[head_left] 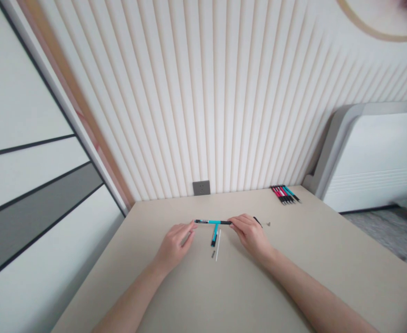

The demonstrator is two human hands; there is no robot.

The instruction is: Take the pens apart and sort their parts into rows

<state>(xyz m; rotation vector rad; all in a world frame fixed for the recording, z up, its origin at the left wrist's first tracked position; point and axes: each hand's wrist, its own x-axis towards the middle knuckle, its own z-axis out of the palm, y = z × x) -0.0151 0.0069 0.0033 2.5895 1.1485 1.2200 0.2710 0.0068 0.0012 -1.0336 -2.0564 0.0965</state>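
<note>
The left hand [174, 245] and right hand [250, 235] stand apart, the right clamped on one end of a teal-and-black pen [212, 222]; the left's fingertips reach the other end, their grip unclear. The pen looks light, stiff and slim, best held along the barrel. Between the hands lie a thin white tube [218, 246] and a teal barrel section [214, 236]. Just beyond the right hand is a black clip [257, 221]; farther along the desk [328, 240] sits a row of pens [285, 194].

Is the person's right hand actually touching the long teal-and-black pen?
Touching: in the head view, the right hand has its fingertips closed on the black end of the teal-and-black pen.
</note>
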